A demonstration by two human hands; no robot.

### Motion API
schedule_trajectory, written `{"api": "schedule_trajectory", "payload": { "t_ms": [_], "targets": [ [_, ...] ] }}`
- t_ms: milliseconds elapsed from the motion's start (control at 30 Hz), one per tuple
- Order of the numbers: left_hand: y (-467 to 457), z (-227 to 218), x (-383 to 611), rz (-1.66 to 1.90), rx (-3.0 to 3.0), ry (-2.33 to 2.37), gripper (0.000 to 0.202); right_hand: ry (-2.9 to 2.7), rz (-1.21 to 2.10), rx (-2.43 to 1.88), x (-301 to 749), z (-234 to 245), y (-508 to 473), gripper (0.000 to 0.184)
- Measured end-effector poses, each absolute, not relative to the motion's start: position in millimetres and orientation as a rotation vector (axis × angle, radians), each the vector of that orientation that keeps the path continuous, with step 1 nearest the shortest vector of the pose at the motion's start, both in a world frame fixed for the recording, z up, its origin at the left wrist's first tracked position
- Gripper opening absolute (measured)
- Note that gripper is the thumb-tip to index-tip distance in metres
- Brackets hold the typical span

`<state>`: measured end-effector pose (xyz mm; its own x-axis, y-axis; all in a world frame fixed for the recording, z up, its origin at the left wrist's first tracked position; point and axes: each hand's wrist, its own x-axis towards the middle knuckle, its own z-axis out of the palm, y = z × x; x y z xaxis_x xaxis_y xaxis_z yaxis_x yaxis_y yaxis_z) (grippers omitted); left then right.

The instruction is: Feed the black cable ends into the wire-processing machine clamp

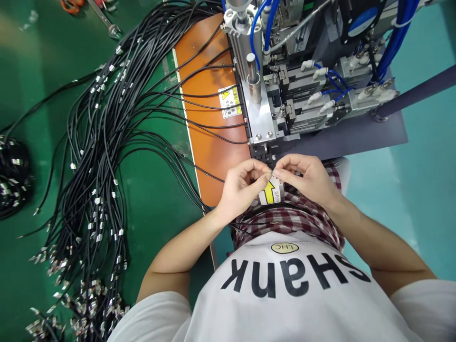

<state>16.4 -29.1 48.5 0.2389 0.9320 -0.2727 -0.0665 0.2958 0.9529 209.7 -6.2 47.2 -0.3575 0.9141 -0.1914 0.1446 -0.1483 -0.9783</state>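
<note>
Left hand [245,184] and right hand [307,178] meet fingertip to fingertip just in front of the machine, each with thumb and forefinger pinched together on a small metallic piece [271,173], which is too tiny and too covered by the fingers to identify. Directly below the fingertips shows a white label [262,198] with a yellow arrow pointing toward the machine, and behind it lies red-and-white plaid cloth [302,217] across the person's lap. Beside the left hand spreads an orange board [219,164]; several thin black cables [103,166] run over it to the machine's edge, passing across a warning sticker [230,101], while others curve around its near corner toward the lap, close under the left forearm. Beyond the hands stands the machine [262,126], with a silver plate, an upright metal rod and rows of pneumatic fittings fed by blue tubes [399,38], on a dark grey base [363,135]. Farther left, the cables gather into a thick bundle on a green surface [156,213], silvery connectors scattered along it and heaped at its lower end. A coiled bunch [14,175] sits at the far left, and a wrench [103,20] lies near the top edge.
</note>
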Motion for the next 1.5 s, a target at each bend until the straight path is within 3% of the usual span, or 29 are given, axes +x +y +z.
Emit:
{"api": "schedule_trajectory", "payload": {
  "t_ms": [267,600,833,1500],
  "targets": [
    [-31.2,43.0,19.9,0.973,1.117,1.079,0.018,-1.379,1.499,-1.191,205.1,26.6,-22.3,0.018],
    [-16.7,38.2,2.7,0.861,1.901,1.259,0.011,-1.262,1.503,-1.354,211.5,17.2,-2.1,0.018],
    [-1.6,8.4,-0.2,0.884,2.103,1.301,0.024,-1.09,1.575,-1.388,206.7,-13.1,17.9,0.023],
    [-1.3,-3.1,-1.8,0.789,2.289,1.308,0.035,-1.191,1.551,-1.385,210.7,-17.2,22.7,0.02]
  ]
}}
